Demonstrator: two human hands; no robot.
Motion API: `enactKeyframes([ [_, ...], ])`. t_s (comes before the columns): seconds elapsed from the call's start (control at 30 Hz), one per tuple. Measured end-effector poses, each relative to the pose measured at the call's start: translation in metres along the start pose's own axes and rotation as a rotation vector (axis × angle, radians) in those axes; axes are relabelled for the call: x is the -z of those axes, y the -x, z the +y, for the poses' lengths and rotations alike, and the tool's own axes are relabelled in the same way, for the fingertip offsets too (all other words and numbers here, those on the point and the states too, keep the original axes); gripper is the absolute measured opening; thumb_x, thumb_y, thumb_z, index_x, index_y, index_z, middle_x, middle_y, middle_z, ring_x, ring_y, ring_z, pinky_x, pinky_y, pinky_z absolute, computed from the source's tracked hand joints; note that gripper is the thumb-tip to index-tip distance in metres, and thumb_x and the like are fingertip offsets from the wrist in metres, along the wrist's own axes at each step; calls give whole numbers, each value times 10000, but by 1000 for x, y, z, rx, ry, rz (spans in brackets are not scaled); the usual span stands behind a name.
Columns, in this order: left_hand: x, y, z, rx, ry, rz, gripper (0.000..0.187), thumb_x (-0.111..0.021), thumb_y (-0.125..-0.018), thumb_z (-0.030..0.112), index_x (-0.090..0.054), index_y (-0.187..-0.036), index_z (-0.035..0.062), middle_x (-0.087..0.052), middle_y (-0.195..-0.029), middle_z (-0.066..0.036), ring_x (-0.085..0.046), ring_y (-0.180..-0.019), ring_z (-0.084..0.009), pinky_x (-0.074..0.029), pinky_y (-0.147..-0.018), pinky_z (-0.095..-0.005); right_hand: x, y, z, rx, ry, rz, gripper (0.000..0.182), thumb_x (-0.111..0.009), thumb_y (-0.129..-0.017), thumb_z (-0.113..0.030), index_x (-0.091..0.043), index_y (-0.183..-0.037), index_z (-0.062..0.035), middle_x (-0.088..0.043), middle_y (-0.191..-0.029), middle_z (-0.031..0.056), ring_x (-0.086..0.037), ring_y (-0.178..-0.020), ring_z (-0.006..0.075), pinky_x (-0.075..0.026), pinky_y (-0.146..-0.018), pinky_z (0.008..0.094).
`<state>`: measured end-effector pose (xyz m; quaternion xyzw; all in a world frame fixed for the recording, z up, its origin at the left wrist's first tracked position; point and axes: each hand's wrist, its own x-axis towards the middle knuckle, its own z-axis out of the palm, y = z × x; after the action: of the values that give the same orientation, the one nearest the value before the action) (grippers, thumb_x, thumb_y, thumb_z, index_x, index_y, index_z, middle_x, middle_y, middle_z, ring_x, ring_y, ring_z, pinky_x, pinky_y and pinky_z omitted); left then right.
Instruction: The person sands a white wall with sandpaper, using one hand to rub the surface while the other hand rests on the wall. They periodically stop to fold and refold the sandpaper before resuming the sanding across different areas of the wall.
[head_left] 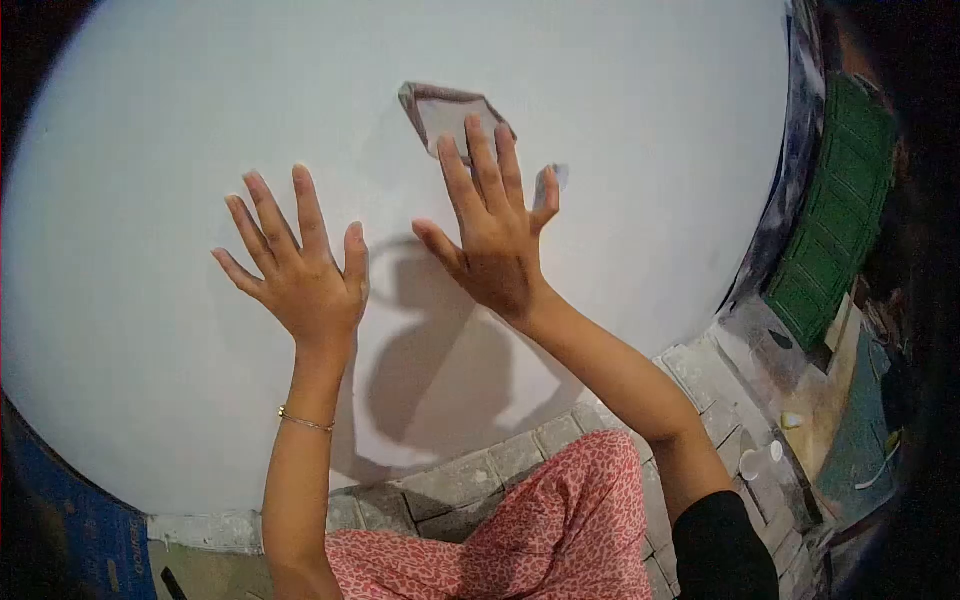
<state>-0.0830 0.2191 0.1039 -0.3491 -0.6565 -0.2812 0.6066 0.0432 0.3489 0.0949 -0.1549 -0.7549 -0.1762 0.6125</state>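
Observation:
Against a large white surface (pixel 200 90), my left hand (pixel 305 270) is spread with its fingers apart and holds nothing. A thin bracelet (pixel 307 423) circles that wrist. To the right and slightly higher, my right hand (pixel 490 230) is also spread, palm toward the surface. Its middle fingertips overlap the lower part of a folded greyish cloth or bag (pixel 447 95) lying on the white surface; it is not gripped. A small pale spot (pixel 561 178) shows beside the little finger.
Grey paving blocks (pixel 460 480) run below the white surface, near my patterned trousers (pixel 590 510). On the right are a green ribbed object (pixel 835 210) and a small whitish cup-like item (pixel 752 463). A blue printed sheet (pixel 85 530) is at the lower left.

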Motion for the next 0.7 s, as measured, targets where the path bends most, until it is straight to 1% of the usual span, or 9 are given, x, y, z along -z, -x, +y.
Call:
enactKeyframes([
  [0.07,1,3,2,8,0,-24,611,-425,-880,433,-273,-1423,197,-133,-1500,-110,-94,-1381,-320,10,-1046,-580,4,-9,-7,-63,-35,4,713,-524,-813,-541,-361,-1378,-138,-258,-1467,106,-225,-1351,284,45,-1027,526],
  [0.13,5,0,3,17,-41,-18,604,-450,-862,467,-322,-1402,228,-176,-1490,-115,-129,-1377,-312,-13,-1053,-580,9,0,-10,-58,-45,-14,705,-518,-820,-532,-355,-1381,-137,-255,-1467,108,-222,-1352,285,48,-1026,528],
  [0.23,0,2,-1,21,-26,-18,596,-437,-867,466,-315,-1404,237,-177,-1489,-115,-129,-1378,-307,-12,-1056,-578,7,-9,2,8,-25,-46,669,-500,-846,-490,-336,-1390,-137,-230,-1476,112,-203,-1358,284,56,-1022,536],
  [0.33,-2,2,0,37,-37,-47,583,-412,-877,479,-312,-1403,251,-178,-1489,-109,-132,-1378,-300,-9,-1061,-571,6,-19,6,-103,-8,-44,672,-511,-841,-470,-320,-1398,-145,-172,-1492,116,-163,-1371,282,73,-1017,540],
  [0.43,1,2,-2,33,-58,-33,576,-374,-885,509,-313,-1401,262,-189,-1487,-101,-135,-1378,-293,-8,-1065,-566,12,-6,-4,-77,-79,-63,656,-500,-849,-465,-327,-1395,-143,-182,-1486,134,-153,-1372,286,76,-1017,534],
  [0.5,-3,2,-5,36,-56,-13,576,-353,-888,527,-312,-1400,267,-196,-1486,-97,-138,-1378,-289,-9,-1067,-563,8,-10,2,-25,-56,-44,647,-498,-856,-455,-330,-1394,-138,-187,-1482,147,-154,-1371,291,72,-1015,534],
  [0.6,-7,5,-4,50,-59,-73,577,-323,-890,547,-319,-1397,271,-207,-1483,-92,-143,-1378,-282,-10,-1070,-558,2,-18,4,-37,17,-31,660,-496,-855,-466,-327,-1394,-125,-198,-1478,154,-194,-1359,306,69,-1014,534],
  [0.67,-3,4,-3,31,-41,-37,589,-320,-898,540,-302,-1407,245,-145,-1498,-88,-125,-1378,-295,-6,-1054,-588,9,-3,-3,-45,-23,-61,662,-500,-853,-467,-330,-1392,-123,-198,-1477,158,-201,-1357,307,69,-1014,534],
  [0.7,1,3,-4,33,-42,-27,589,-320,-898,540,-302,-1407,245,-145,-1498,-88,-125,-1378,-295,-6,-1054,-588,13,3,-7,-42,-63,-76,664,-504,-851,-467,-333,-1390,-121,-198,-1476,163,-207,-1355,308,68,-1014,534],
])
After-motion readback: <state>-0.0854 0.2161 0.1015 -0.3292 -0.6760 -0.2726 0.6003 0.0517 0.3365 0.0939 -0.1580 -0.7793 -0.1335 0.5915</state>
